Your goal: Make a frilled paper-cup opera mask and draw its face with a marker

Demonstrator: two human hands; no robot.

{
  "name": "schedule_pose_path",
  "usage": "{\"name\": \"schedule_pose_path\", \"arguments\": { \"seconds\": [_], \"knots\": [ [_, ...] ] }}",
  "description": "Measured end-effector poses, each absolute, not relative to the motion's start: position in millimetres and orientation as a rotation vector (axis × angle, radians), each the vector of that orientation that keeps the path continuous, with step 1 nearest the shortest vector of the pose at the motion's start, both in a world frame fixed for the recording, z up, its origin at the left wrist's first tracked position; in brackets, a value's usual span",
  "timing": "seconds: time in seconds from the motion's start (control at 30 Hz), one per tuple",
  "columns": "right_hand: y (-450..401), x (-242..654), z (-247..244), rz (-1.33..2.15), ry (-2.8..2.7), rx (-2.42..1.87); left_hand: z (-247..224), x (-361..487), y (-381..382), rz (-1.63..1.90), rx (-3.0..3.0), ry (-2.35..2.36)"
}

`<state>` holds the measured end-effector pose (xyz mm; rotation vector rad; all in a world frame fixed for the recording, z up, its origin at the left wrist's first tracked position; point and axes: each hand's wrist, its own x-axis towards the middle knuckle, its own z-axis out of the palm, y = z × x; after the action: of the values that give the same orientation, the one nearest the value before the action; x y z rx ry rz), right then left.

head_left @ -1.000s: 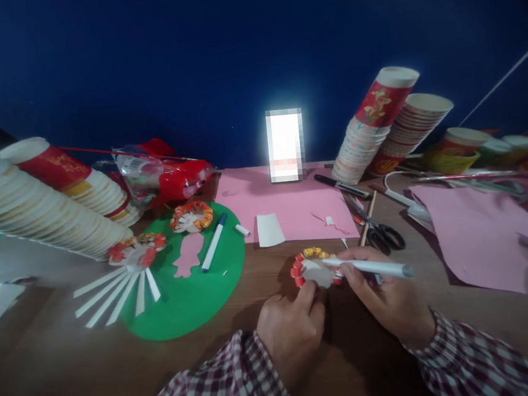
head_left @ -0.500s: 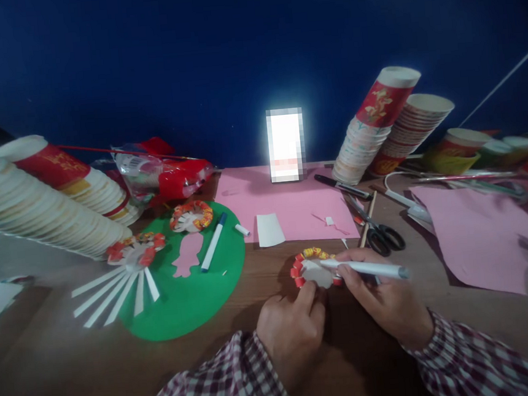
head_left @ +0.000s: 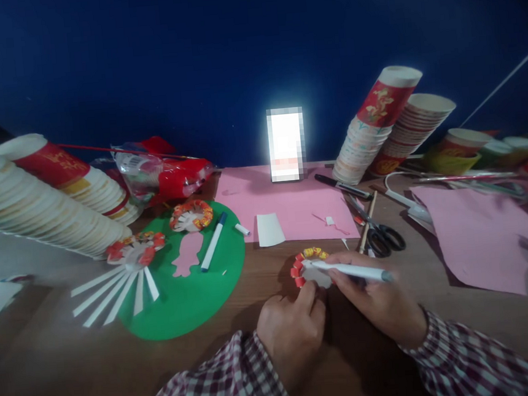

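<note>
A paper-cup cutout (head_left: 317, 274) with a white round base and curled red and yellow strips lies on the table in front of me. My left hand (head_left: 293, 325) pinches its near edge between closed fingers. In my right hand (head_left: 379, 299) is a white marker pen (head_left: 358, 271), its tip at the inner left part of the white base. The right fingers hide the right side of the curled rim. Beyond the hands lies a small white paper piece (head_left: 270, 230), partly over a pink sheet (head_left: 236, 194).
On a green paper circle (head_left: 177, 316) lie a blue-and-white marker (head_left: 214, 242), a pink cutout (head_left: 188, 254) and another curled cup (head_left: 192, 216). Cup stacks (head_left: 354, 147) lean at both sides. Scissors (head_left: 383, 239) lie right, near a pink paper (head_left: 475, 241). A bright phone (head_left: 286, 143) stands behind.
My right hand has shifted left with the marker, moving the tip from the middle of the white base toward its left side. My left hand stays in place on the cutout.
</note>
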<state>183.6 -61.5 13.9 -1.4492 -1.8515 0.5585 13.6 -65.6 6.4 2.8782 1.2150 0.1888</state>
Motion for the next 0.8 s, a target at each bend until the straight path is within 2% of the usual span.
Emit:
{"name": "schedule_pose_path", "arguments": {
  "seconds": [0.8],
  "knots": [
    [-57.3,179.8,11.4,0.600,-1.892,-1.449,4.6,13.3,-65.8,0.221,2.922,1.244]
  ]
}}
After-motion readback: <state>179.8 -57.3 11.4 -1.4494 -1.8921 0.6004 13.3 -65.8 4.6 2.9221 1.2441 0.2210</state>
